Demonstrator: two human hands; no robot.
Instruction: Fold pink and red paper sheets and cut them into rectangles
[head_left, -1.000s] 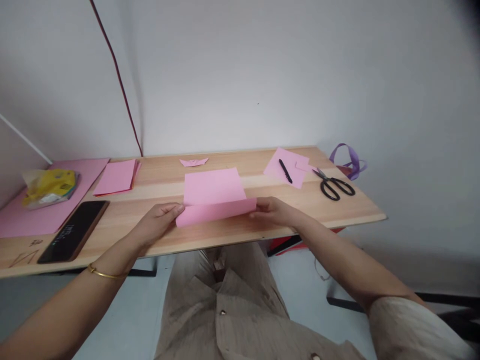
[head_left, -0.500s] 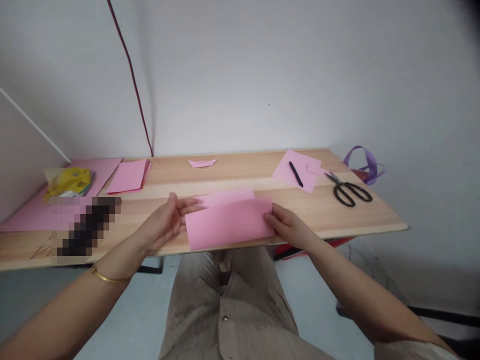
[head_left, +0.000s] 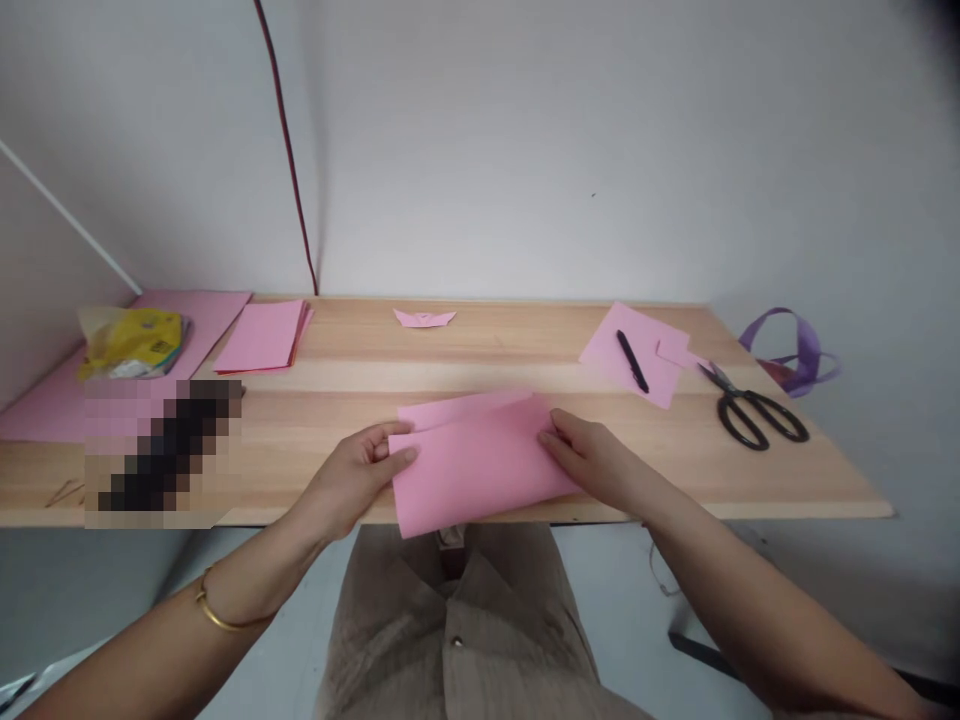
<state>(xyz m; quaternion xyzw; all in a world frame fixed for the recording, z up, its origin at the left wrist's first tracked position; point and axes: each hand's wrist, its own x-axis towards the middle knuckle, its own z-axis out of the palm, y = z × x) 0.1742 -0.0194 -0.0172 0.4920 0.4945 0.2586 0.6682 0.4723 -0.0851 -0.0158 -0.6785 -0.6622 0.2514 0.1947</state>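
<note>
A sheet of pink paper (head_left: 480, 460), bent over on itself, is held just above the front edge of the table. My left hand (head_left: 358, 472) pinches its left side, thumb on the front layer and fingers behind. My right hand (head_left: 592, 450) grips the right side near the bend, with the thumb and fingers closed on the paper. A rear layer shows above the front one, and the two upper edges do not line up. The fingertips behind the paper are partly hidden.
On the wooden table (head_left: 360, 375) stand a small folded pink paper (head_left: 424, 319), a stack of pink paper (head_left: 261, 337) and a yellow packet (head_left: 142, 342) on a large pink sheet (head_left: 45, 405). A black pen (head_left: 632, 362), scissors (head_left: 757, 410) and a purple ribbon (head_left: 806, 345) are at right.
My left hand has closed on the paper's left side, where its fingers were spread before. The paper's front layer has tilted and dropped lower at the left. The camera view has shifted slightly.
</note>
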